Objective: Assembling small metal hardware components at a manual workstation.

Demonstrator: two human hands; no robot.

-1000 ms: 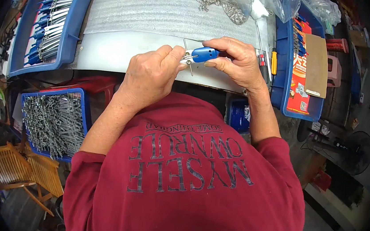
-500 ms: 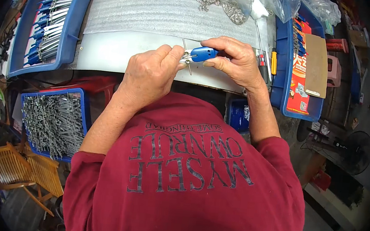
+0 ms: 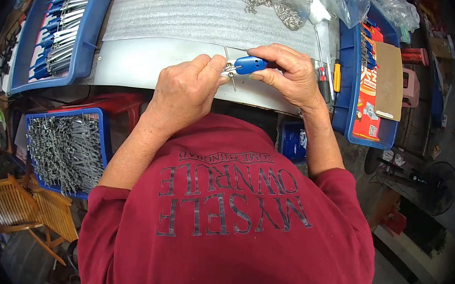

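Observation:
My left hand (image 3: 187, 86) is closed, thumb on top, around the left end of a small metal mechanism (image 3: 230, 70); most of that end is hidden in the fist. A blue plastic housing (image 3: 249, 65) with small dark holes sits at the mechanism's right. With thumb and forefinger my right hand (image 3: 292, 76) pinches the housing's right end. A thin metal rod (image 3: 234, 83) sticks out across the mechanism, toward and away from me. Both hands are just above the white front strip of the worktable (image 3: 131, 61).
Long blue trays stand left (image 3: 86, 46) and right (image 3: 346, 99), holding blue-ended metal parts. Grey foam sheet (image 3: 196, 7) covers the table's back, with small metal pins (image 3: 286, 13) on it. Screwdrivers (image 3: 336, 78) lie at right. A blue-rimmed bin of metal parts (image 3: 68, 151) sits lower left.
The blue housing has tilted and shifted very slightly against the metal mechanism. Both hands keep their hold in almost the same place.

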